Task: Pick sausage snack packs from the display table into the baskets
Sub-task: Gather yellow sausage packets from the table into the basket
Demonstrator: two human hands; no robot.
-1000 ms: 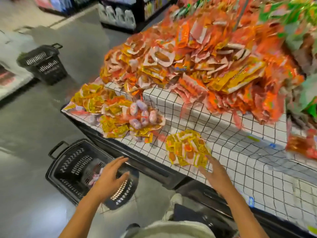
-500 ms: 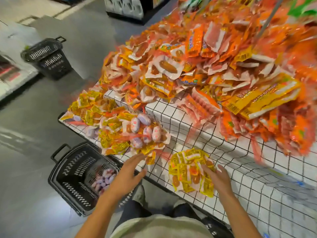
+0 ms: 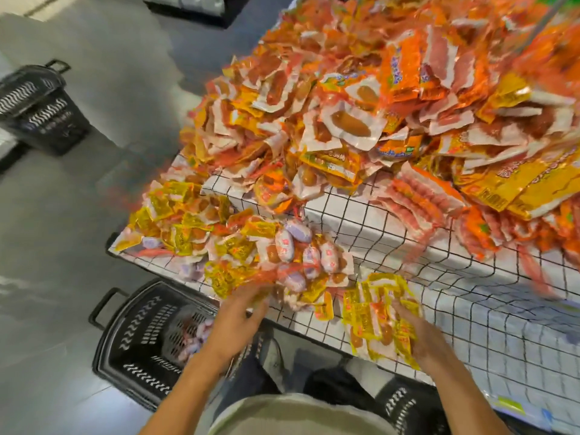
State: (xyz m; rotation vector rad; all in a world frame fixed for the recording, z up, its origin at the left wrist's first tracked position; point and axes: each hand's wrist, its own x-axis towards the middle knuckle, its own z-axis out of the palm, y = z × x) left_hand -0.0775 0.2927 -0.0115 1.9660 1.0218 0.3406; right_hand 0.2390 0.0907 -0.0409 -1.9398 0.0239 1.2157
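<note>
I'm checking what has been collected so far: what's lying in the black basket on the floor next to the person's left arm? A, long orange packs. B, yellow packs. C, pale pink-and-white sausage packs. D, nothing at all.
C: pale pink-and-white sausage packs show through the black basket, beside the left hand.

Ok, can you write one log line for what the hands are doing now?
left hand: reaching snack pile edge, blurred | right hand: resting on yellow pack bunch | basket: on floor, some packs inside
</note>
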